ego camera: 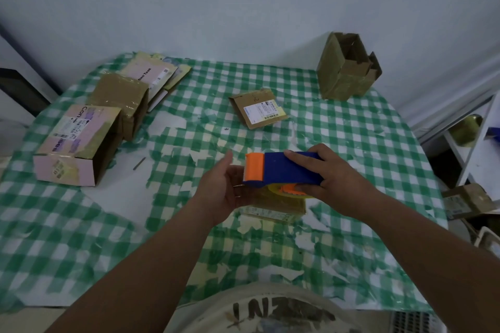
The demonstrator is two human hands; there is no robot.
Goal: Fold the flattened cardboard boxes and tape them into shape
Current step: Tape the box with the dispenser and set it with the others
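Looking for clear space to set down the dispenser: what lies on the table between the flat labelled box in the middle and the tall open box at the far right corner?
Head view: between the flat labelled box and the tall open box only checked tablecloth shows.

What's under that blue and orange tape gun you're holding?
Under the tape gun, held by the right hand, a brown cardboard box lies on the checked tablecloth. Only its near edge shows; the gun and both hands cover the rest.
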